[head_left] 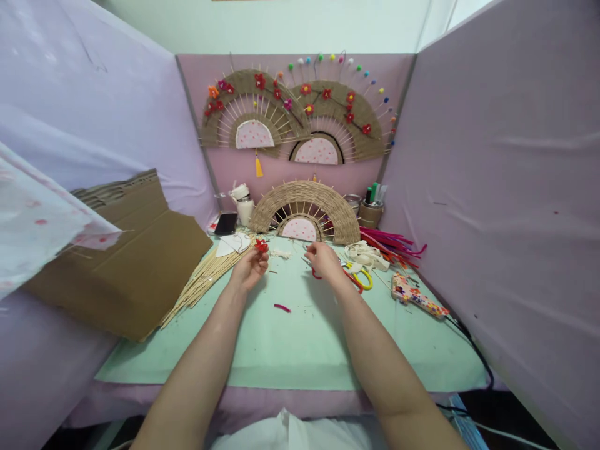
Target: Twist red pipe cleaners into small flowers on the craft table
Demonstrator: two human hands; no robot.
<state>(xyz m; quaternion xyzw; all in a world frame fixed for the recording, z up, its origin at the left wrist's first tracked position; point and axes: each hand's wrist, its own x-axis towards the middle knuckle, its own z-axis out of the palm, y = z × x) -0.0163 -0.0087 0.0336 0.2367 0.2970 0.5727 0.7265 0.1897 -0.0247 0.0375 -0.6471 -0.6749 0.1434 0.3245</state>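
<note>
Left hand point(252, 269) pinches the red flower point(261, 245), up above the green cloth point(290, 350) — and across from it, the right hand point(325, 259), fingers bunched near the yellow-handled scissors point(367, 281); whether they grip anything, I cannot tell. Behind both stands the woven fan point(304, 190).

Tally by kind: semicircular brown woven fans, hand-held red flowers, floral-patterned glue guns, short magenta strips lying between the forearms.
Semicircular brown woven fans: 3
Red flower, in the left hand: 1
Floral-patterned glue gun: 1
Short magenta strip: 1
Total: 6
</note>
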